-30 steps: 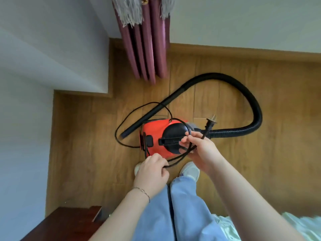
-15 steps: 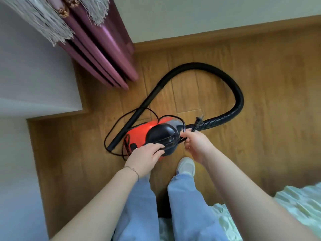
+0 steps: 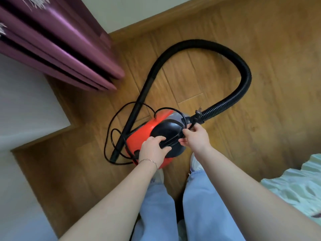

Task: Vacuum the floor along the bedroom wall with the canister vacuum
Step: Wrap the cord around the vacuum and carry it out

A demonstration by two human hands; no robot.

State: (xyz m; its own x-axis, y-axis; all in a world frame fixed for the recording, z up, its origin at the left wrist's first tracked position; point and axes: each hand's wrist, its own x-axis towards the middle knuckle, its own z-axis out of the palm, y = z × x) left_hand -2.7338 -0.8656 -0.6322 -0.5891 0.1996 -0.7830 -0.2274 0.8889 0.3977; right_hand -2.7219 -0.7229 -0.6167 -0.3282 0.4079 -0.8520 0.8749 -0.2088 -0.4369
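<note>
The red canister vacuum (image 3: pixel 147 130) sits on open wood floor (image 3: pixel 243 153), its hose (image 3: pixel 244 80) looping toward the skirting board (image 3: pixel 156 18); a purple curtain (image 3: pixel 60 54) hangs far-left of it, pale bedding (image 3: pixel 295 185) near-right. The left hand (image 3: pixel 152 149) curls round the vacuum's black handle (image 3: pixel 171 140); the right hand (image 3: pixel 197 137) pinches the cord (image 3: pixel 105 145) below its plug (image 3: pixel 198 112), at the vacuum's hose end.

Bare forearms (image 3: pixel 119 199); thin chain bracelet (image 3: pixel 149 161) at wrist of left hand (image 3: pixel 153 148); light blue trousers (image 3: pixel 206 209); white shoes (image 3: pixel 194 162).
</note>
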